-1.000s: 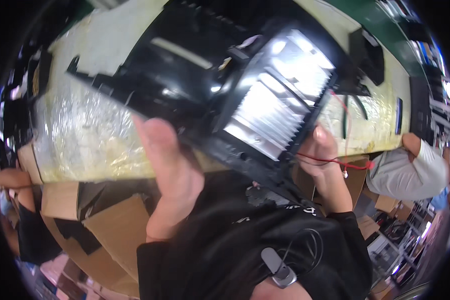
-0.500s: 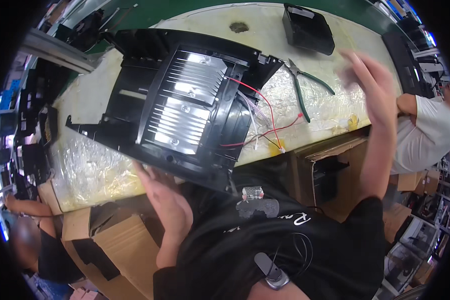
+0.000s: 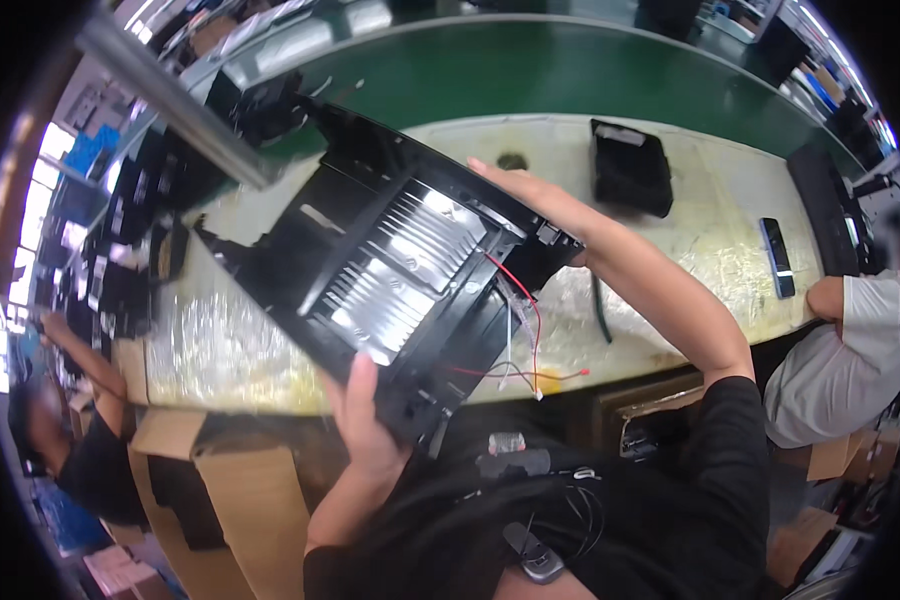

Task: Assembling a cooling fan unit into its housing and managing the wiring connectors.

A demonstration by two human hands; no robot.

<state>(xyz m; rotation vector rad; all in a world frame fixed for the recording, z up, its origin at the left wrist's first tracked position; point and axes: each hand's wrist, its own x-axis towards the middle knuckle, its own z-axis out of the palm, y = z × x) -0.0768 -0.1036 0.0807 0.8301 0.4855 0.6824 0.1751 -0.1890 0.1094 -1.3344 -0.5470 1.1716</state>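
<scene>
The case hid part of our right hand (image 3: 535, 193), and a tool (image 3: 600, 308) showed only one green handle. We held the black case (image 3: 398, 272) between that hand, at the far edge, and our left hand (image 3: 372, 430), nearer. Its long axis ran far left to near right over the pale table (image 3: 735, 205); beyond stretched a green strip (image 3: 540, 80).

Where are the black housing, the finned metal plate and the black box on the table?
Black housing (image 3: 464, 326): head view, bare panel beside the metal fins.
Finned metal plate (image 3: 394, 290): head view, silvery face.
Black box (image 3: 632, 175): head view, middle of its dark body.
</scene>
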